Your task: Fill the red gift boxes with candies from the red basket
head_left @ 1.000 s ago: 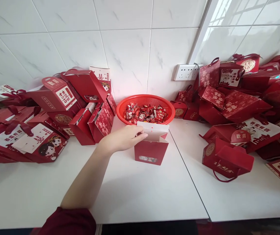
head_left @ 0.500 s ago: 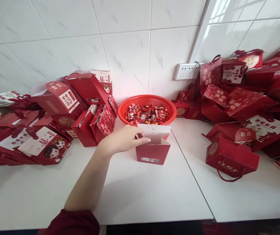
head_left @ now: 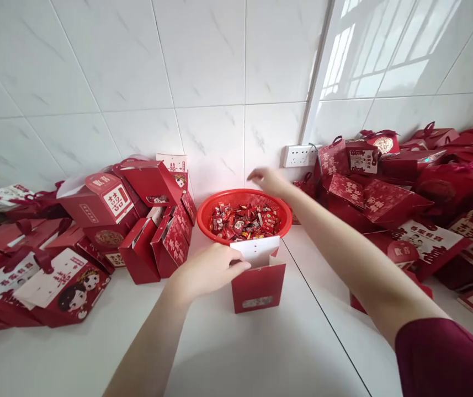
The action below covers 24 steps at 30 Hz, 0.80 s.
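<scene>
White tiled wall (head_left: 211,82) backs white table (head_left: 219,358); gift-bag piles (head_left: 99,208) at left, right. Red basket (head_left: 202,217) at back edge; open red bag (head_left: 258,288) just in front. Your left hand (head_left: 208,273) curls at bag's rim, grip unclear; your right hand (head_left: 271,181) blurs over basket's far rim, hold unclear. Sideways tug could tip bag; low sweep could spill sweets (head_left: 242,223).

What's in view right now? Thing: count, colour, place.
open box: 1, red with white flap, upright before the basket
basket: 1, bright red, centre, near the wall
wrapped pieces: many, mostly red, in the basket
left boxes: many overlapping, red and white, left side
right boxes: many overlapping, red and white, right side
socket panel: 1, white, on the wall
tabletop: white, dark seam, below
tiled wall: white, behind
sleeve: 1, maroon, right arm
hands: 2, bare; left hand at open box's upper left edge, right hand by basket's far right rim
</scene>
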Available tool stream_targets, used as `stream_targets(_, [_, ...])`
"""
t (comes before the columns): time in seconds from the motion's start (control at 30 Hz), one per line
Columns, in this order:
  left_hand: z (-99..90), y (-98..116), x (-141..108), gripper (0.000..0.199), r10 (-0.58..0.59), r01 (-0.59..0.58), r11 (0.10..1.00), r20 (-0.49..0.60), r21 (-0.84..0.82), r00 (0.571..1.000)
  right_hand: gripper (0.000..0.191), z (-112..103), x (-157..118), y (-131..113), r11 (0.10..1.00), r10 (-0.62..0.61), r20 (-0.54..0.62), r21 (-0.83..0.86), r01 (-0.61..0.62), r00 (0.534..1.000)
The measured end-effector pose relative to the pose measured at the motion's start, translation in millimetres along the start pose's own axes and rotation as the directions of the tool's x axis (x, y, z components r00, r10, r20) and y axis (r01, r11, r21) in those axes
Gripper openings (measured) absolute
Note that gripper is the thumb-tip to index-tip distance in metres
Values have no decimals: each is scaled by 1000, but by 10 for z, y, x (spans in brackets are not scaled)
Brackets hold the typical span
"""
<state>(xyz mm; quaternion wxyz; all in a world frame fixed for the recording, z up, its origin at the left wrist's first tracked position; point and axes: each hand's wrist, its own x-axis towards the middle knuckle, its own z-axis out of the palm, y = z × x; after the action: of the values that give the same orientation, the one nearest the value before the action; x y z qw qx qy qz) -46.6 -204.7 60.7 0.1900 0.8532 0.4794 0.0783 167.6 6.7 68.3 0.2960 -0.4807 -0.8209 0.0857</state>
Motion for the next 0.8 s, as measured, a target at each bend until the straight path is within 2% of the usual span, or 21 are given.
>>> stream_targets(0.1, [-23, -5, -7, 35, 9, -10, 1000, 31, 7, 999, 25, 328, 141, 115, 994, 57, 230, -102, -34, 972])
stream_targets(0.2, [-41, -4, -4, 36, 5, -6, 999, 27, 32, 1000, 27, 666, 200, 253, 970, 168, 409, -231, -77, 897])
stream_targets(0.3, [-29, 5, 23, 38, 9, -10, 999, 23, 41, 1000, 30, 858, 170, 391, 941, 257, 507, -326, -93, 823])
stream_targets(0.4, [6, 21, 60, 39, 18, -19, 1000, 46, 21, 999, 29, 875, 145, 462, 932, 284, 530, -349, -100, 799])
stream_targets(0.47, [23, 33, 84, 39, 44, -44, 999, 57, 8, 997, 29, 809, 155, 453, 935, 281, 487, -334, -121, 827])
stream_targets(0.6, [9, 47, 110, 37, 130, -128, 991, 43, -33, 991, 24, 580, 72, 309, 969, 207, 280, -190, -157, 937])
stream_targets(0.7, [-29, 48, 110, 28, 153, -164, 984, -145, -64, 978, 26, 390, -235, 124, 993, 114, 59, 8, -115, 992])
stream_targets(0.8, [-58, 48, 113, 27, 101, -176, 973, -417, -147, 903, 36, 193, -707, -104, 981, 45, -97, 192, -26, 994])
